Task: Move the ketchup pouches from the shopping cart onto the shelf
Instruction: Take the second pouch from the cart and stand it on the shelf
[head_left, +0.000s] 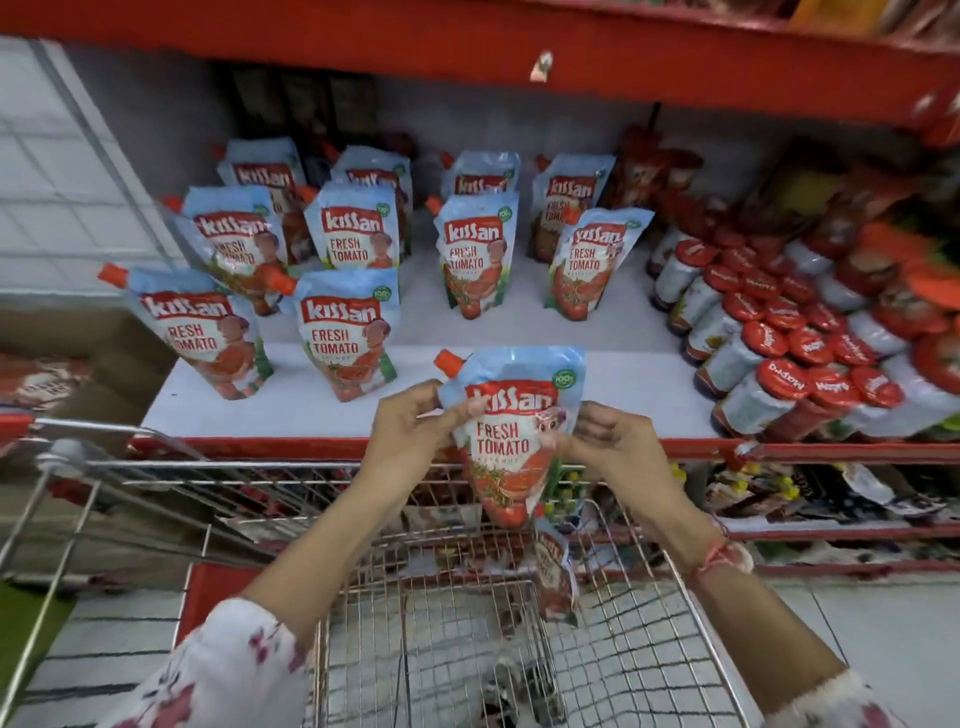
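A person's left hand (415, 431) and right hand (608, 441) closed on the two side edges of a ketchup pouch (514, 436), held upright in the air above the shopping cart (363, 613) and just short of the front lip of the shelf (322, 410). Both hands were curled, thumbs pressed on the pouch's printed face, its orange spout pointing up and left. To finish the step well, the pouch likely needed to be carried forward over the red edge and set flat on its base in the bare spot ahead, label facing out like the ten or so standing pouches (343, 343) already in rows (each seemed to stand on its own gusset). The cart held at least one more pouch (553, 577), leaning against the wire side. Red-lidded jars (769, 358) crowded the shelf's right end.
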